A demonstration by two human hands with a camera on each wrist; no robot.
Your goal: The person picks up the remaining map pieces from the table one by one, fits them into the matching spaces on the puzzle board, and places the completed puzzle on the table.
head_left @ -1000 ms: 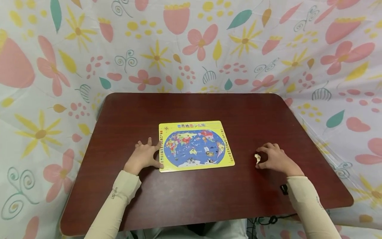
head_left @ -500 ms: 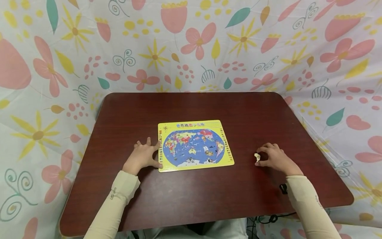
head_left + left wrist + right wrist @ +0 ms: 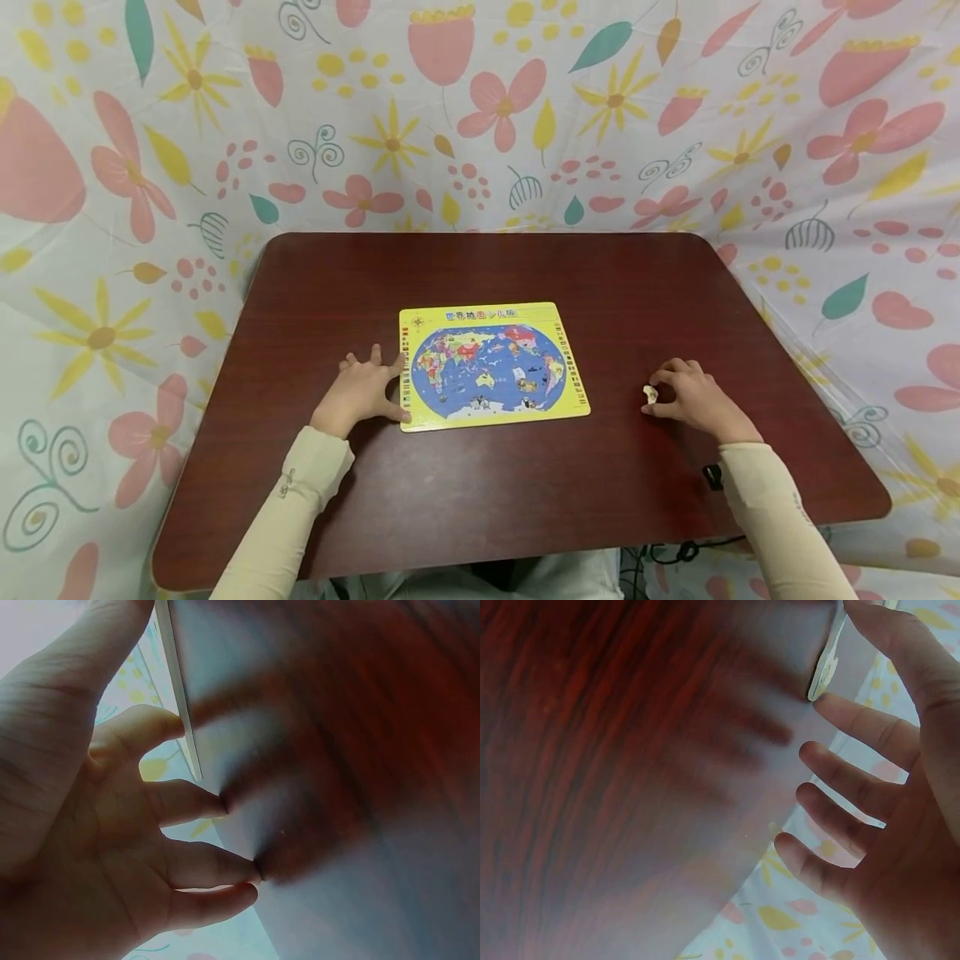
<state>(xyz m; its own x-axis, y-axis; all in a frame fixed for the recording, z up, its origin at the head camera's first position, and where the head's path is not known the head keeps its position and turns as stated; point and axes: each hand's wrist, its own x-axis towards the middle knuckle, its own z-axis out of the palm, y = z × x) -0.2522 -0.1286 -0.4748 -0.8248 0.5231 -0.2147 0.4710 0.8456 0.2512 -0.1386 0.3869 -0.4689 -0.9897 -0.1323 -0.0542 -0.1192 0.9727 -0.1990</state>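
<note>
A yellow-edged world map board (image 3: 495, 421) lies flat on the table, with small pictures printed on its blue sea. My left hand (image 3: 356, 396) is spread at the board's left side, its thumb and index finger touching the edge. From the left wrist view, the hand's (image 3: 142, 817) index fingertip meets the board's thin edge (image 3: 178, 682), and the other fingers are spread apart. To the right of the board, my right hand (image 3: 693, 402) pinches a small cream flat piece (image 3: 650, 395) between thumb and index finger. In the right wrist view the piece (image 3: 826, 671) stands edge-on; its printed face is mostly hidden.
The dark red-brown table (image 3: 480, 267) has rounded corners. A small black object (image 3: 712, 477) lies beside the right sleeve. Black cables (image 3: 686, 550) hang below the front edge. A flower-patterned cloth (image 3: 480, 117) surrounds the table at the back and sides.
The small cream piece has turned slightly and shifted a little to the right in my right fingers. My left hand and the map board have stayed in place.
</note>
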